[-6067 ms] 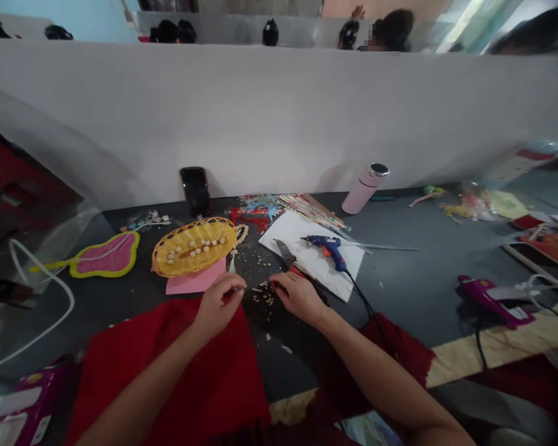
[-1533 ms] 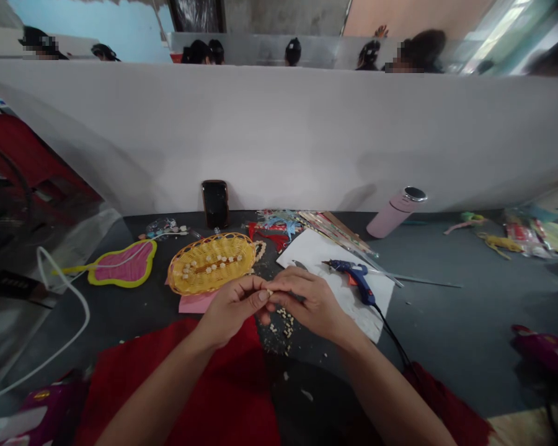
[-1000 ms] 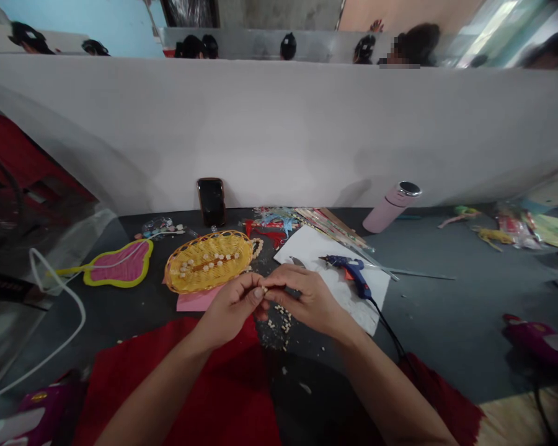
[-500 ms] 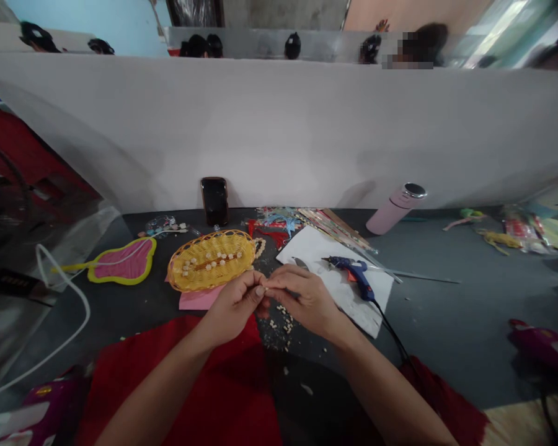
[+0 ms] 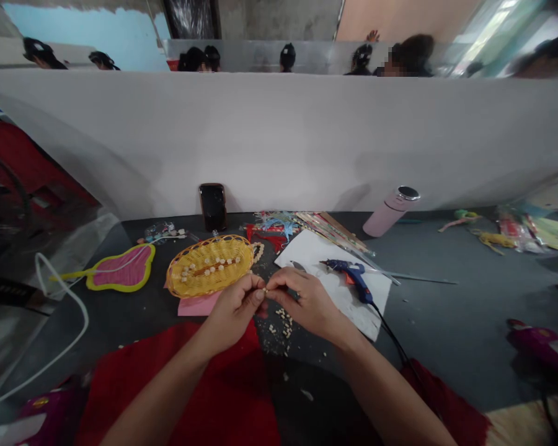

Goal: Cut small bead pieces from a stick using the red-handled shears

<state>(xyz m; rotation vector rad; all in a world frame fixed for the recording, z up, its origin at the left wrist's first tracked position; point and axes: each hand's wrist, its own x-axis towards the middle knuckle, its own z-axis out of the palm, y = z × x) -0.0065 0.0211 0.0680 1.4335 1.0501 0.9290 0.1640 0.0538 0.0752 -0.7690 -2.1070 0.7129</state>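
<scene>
My left hand (image 5: 236, 305) and my right hand (image 5: 303, 302) meet fingertip to fingertip over the middle of the dark table. Pinched between them is a small pale bead-like piece (image 5: 265, 290), mostly covered by the fingers. Just beyond my left hand, a yellow woven basket (image 5: 199, 286) holds several pale flower-shaped bead clusters (image 5: 221, 263). Loose pale bead-like pieces (image 5: 284, 322) lie scattered below my right hand. To its right, a blue glue gun (image 5: 353, 275) rests on a white sheet (image 5: 302, 248).
A pink tumbler (image 5: 385, 215) leans near the white partition (image 5: 279, 136), and a phone (image 5: 212, 207) stands against it. Sticks and tassels (image 5: 279, 224) lie at the back. A pink-and-yellow fan (image 5: 123, 269) is at left. Red cloth (image 5: 190, 384) covers the front; the glue gun's cord (image 5: 390, 331) trails right.
The view has tilted slightly upward, so the scene sits a little lower. Both hands stay together, and the pale piece shows a bit more clearly between the fingertips.
</scene>
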